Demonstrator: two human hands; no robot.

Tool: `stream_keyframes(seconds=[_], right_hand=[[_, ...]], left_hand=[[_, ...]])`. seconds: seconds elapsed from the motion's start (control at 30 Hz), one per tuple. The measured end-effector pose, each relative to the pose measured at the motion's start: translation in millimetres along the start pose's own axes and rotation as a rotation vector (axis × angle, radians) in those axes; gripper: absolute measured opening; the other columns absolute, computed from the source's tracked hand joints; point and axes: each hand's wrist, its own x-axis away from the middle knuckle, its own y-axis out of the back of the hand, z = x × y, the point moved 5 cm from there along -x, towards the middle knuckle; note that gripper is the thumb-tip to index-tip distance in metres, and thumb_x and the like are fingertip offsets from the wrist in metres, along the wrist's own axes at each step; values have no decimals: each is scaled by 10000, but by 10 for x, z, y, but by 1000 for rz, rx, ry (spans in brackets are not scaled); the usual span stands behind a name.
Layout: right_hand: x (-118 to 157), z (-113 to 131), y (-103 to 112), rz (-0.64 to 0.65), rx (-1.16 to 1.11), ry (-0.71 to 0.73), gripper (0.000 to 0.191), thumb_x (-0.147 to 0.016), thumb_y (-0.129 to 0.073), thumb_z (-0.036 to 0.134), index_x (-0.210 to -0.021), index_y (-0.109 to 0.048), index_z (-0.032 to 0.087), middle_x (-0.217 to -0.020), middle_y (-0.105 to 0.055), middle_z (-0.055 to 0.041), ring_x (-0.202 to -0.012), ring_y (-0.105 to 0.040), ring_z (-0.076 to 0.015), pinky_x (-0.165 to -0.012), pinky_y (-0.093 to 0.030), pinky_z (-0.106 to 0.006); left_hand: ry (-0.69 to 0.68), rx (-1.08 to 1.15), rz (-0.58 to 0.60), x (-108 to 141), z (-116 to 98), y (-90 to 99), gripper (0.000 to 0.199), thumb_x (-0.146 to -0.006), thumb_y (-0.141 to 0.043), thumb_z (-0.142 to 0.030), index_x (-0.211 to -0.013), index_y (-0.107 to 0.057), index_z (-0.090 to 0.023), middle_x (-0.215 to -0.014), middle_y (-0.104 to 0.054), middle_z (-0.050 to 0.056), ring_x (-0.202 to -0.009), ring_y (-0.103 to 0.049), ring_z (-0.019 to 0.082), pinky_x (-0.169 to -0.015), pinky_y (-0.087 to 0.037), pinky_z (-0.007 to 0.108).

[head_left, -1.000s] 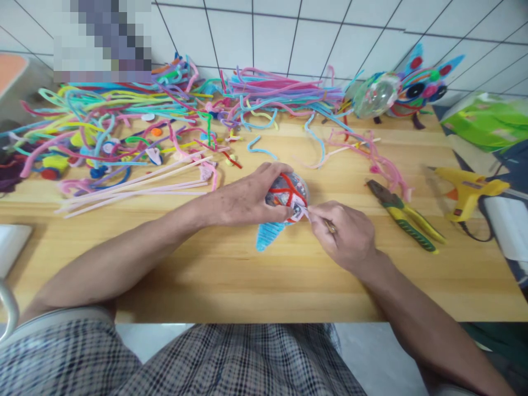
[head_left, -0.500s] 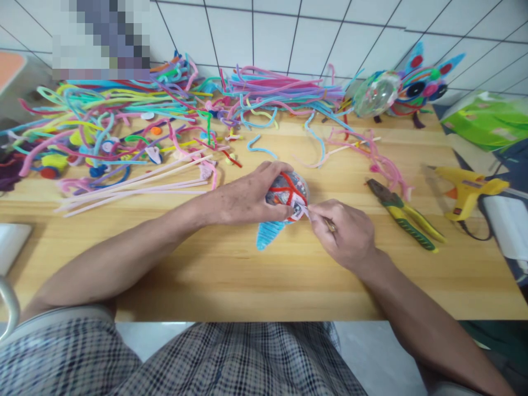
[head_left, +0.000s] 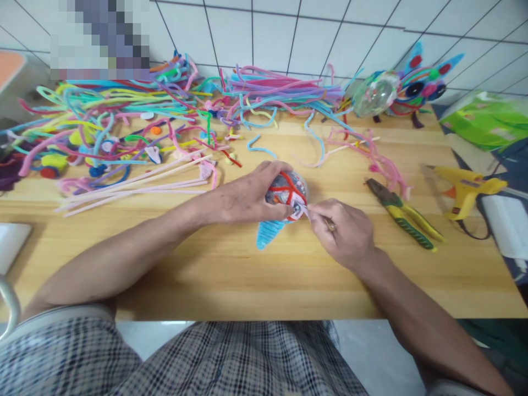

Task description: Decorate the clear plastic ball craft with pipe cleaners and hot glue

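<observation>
A round clear craft piece (head_left: 297,183) with red strips across it sits near the middle of the wooden table. My left hand (head_left: 264,195) is wrapped round its left side, thumb along the front. From its lower edge a pointed light blue piece (head_left: 269,234) sticks out over the table. My right hand (head_left: 340,228) pinches a thin tool (head_left: 330,224), whose tip touches a pale patch with a dark middle on the craft piece's right side. What kind of tool it is cannot be made out.
Green-yellow pliers (head_left: 406,217) and a yellow glue gun (head_left: 466,190) lie at the right. Colourful pipe cleaners (head_left: 284,91) are heaped along the back and left. A clear ball (head_left: 379,93) and a decorated figure (head_left: 424,88) stand at the back right.
</observation>
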Motion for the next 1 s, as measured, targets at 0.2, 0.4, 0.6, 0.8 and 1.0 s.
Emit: stream_keyframes(seconds=[0.2, 0.4, 0.6, 0.8, 1.0], right_hand=[[11, -16, 0, 5, -17, -24, 301, -1002, -682, 57, -1210, -725, 269, -872, -829, 21, -722, -779, -171, -723, -620, -300], [16, -18, -2, 10, 1, -19, 267, -1018, -679, 72, -1199, -711, 267, -874, -833, 16, -728, -788, -171, -718, -620, -298], [23, -36, -5, 43, 8, -42, 230, -1024, -675, 103, -1173, -726, 270, -858, -838, 17, -713, -792, -172, -714, -635, -308], [9, -11, 4, 26, 37, -7, 222, -1040, -667, 85, -1173, -686, 262, -851, -824, 13, -715, -790, -174, -696, -616, -308], [8, -12, 3, 16, 36, 8, 192, -1054, -664, 101, -1159, -684, 260, -842, -811, 18, -700, -772, -163, -694, -607, -292]], left_hand=[[1, -3, -4, -6, 5, 2, 806, -811, -768, -537, -1515, -516, -235, -1527, -611, 157, -1335, -666, 345, -1193, -559, 509], [2, -20, 8, 3, -18, 0, 834, -827, -740, -556, -1543, -499, -201, -1535, -600, 177, -1345, -664, 341, -1199, -564, 490], [-8, 1, -11, 4, -12, 15, 782, -827, -776, -537, -1506, -521, -248, -1516, -626, 154, -1324, -668, 342, -1183, -571, 514], [-9, -29, 2, 0, -7, 12, 810, -834, -776, -545, -1531, -499, -241, -1532, -616, 165, -1360, -659, 346, -1213, -557, 506], [6, -27, 13, 7, -23, 18, 863, -855, -752, -651, -1552, -487, -218, -1564, -593, 187, -1390, -648, 363, -1231, -547, 519]])
